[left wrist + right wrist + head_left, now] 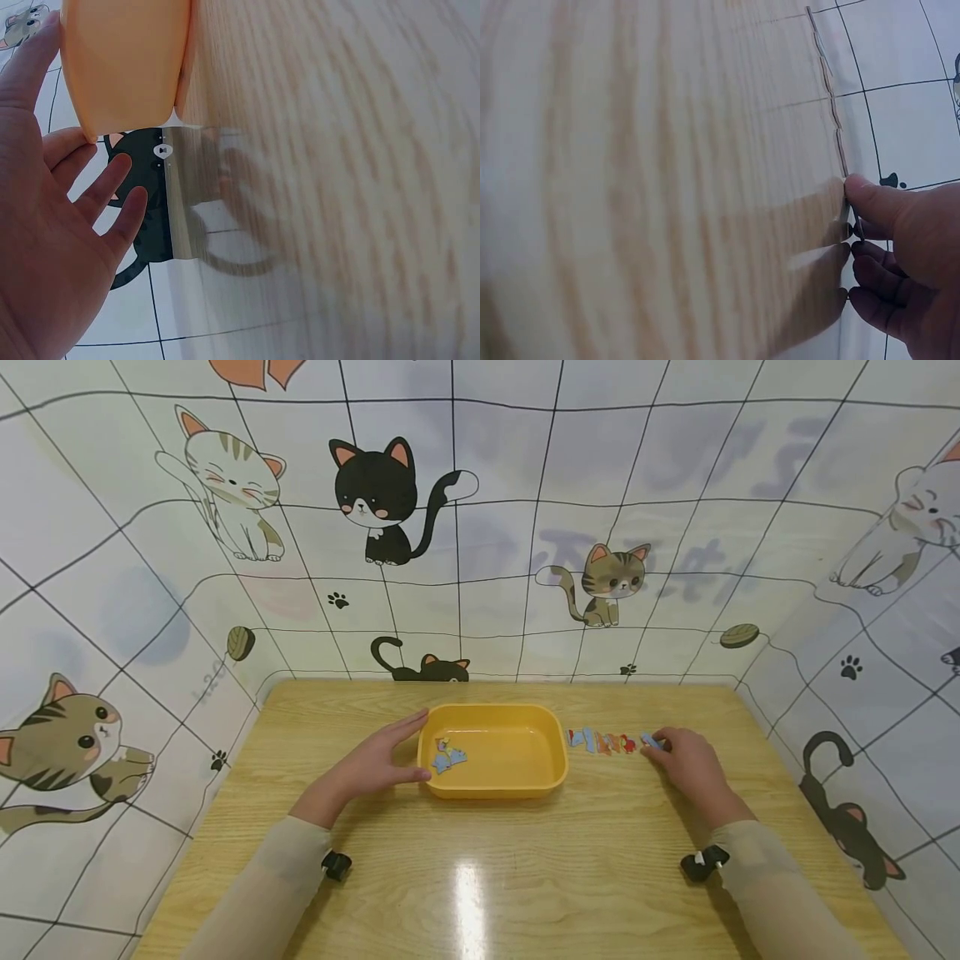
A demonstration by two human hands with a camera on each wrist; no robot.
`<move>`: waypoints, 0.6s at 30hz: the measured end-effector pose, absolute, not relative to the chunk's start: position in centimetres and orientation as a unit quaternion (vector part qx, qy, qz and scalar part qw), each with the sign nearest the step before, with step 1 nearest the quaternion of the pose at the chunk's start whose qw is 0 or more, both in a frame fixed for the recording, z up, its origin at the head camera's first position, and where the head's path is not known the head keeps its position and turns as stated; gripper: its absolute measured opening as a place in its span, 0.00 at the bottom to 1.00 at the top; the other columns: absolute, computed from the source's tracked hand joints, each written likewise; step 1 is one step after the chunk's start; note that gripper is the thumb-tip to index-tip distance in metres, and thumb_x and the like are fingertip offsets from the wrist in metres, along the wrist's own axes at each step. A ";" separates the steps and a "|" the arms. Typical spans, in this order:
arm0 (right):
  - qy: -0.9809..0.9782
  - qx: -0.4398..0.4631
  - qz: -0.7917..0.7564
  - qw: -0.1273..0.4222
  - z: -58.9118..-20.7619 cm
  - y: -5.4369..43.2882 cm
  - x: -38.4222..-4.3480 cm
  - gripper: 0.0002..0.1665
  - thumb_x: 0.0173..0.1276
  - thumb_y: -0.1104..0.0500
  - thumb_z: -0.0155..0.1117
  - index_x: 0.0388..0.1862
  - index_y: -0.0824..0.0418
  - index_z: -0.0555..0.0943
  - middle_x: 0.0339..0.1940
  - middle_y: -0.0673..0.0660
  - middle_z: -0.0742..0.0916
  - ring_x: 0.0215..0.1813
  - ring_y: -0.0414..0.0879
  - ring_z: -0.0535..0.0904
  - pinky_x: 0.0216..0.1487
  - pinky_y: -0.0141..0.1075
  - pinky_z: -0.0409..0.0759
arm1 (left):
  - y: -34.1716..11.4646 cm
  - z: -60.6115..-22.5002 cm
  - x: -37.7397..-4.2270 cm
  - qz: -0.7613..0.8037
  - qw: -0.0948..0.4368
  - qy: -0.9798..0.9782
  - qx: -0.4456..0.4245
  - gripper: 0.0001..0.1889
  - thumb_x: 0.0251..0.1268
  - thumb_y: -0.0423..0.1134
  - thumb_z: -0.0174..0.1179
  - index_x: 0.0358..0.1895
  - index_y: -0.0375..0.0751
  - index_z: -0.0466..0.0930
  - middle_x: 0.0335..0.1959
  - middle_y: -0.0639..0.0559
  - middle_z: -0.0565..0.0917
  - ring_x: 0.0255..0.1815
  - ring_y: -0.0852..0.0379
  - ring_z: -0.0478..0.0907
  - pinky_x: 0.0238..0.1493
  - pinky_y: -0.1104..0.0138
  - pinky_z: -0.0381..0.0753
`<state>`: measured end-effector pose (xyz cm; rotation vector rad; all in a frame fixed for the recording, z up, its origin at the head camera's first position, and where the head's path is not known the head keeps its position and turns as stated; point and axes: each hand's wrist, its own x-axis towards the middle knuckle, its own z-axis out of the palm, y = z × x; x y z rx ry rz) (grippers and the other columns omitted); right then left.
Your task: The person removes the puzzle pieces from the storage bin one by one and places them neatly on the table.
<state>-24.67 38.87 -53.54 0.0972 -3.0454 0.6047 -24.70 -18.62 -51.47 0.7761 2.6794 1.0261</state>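
Observation:
A yellow plastic tray (495, 783) stands on the table, with several small blue-and-yellow puzzle pieces (450, 757) lying in its left end. My left hand (378, 760) spans the tray's left end, thumb at the near corner and fingertips at the far one. In the left wrist view the fingers are spread and touch the tray wall (124, 67). To the right of the tray lies a row of flat puzzle pieces (603, 742). At the row's right end, my right hand (690, 764) pinches a light blue puzzle piece (651, 741), partly covered by the fingers.
The wooden table (600, 860) backs onto a cat-patterned wall covering (495, 543), which also runs along both sides. A black wrist camera (337, 865) sits at the left cuff, another wrist camera (703, 864) at the right.

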 end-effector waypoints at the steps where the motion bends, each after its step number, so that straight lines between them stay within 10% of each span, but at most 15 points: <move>1: -0.980 0.031 0.195 0.017 -53.5 38.8 -24.7 0.24 0.80 0.53 0.73 0.58 0.75 0.86 0.46 0.70 0.90 0.44 0.61 0.85 0.45 0.60 0.84 | -18.6 -51.4 -24.7 0.345 0.084 0.898 0.261 0.55 0.67 0.57 0.79 0.91 0.49 0.57 0.92 0.55 0.55 0.90 0.39 0.53 0.86 0.37 0.56; 18: -0.984 0.027 0.174 -0.001 -52.9 37.9 -24.3 0.26 0.78 0.60 0.68 0.64 0.79 0.82 0.50 0.76 0.88 0.43 0.60 0.84 0.45 0.60 0.85 | -18.7 -51.4 -24.7 0.346 0.084 0.897 0.263 0.56 0.68 0.60 0.78 0.91 0.47 0.57 0.92 0.54 0.55 0.90 0.37 0.54 0.85 0.35 0.56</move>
